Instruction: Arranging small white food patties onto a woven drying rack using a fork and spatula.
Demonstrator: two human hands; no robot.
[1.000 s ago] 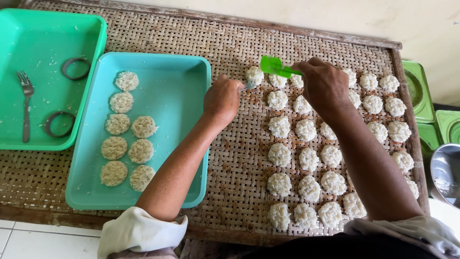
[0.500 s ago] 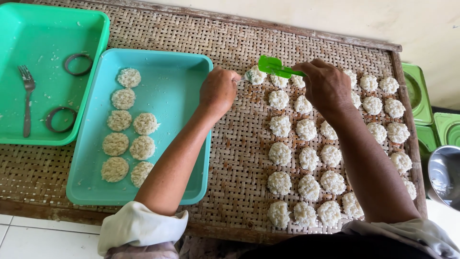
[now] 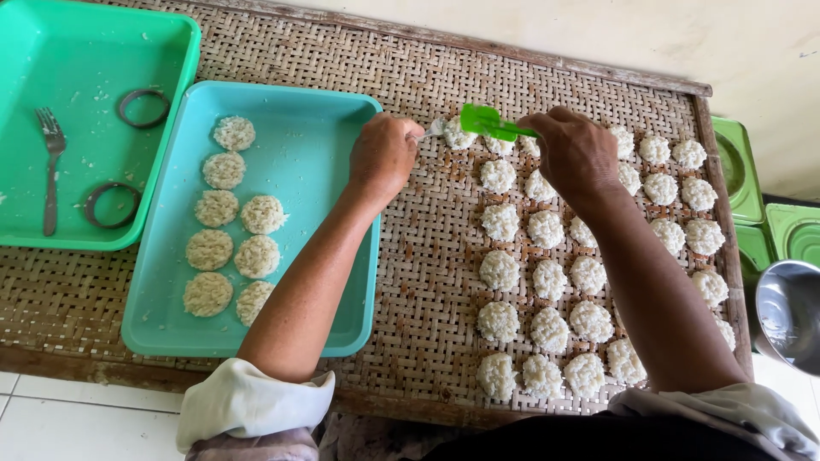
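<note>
On the woven mat (image 3: 427, 256), rice cake (image 3: 458, 135) between hands, right hand (image 3: 574, 154) gripping green spatula (image 3: 489, 122), left hand (image 3: 384, 156) clenched

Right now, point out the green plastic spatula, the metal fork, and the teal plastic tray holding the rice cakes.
green plastic spatula (image 3: 481, 119), head view, on its flat blade.
metal fork (image 3: 51, 162), head view, mid-handle, inside the green tray.
teal plastic tray (image 3: 295, 111), head view, on bare floor near its far rim.

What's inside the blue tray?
The blue tray holds eight flat round rice cakes in two columns. The left forearm crosses over its right side, hiding whatever lies beneath.
</note>
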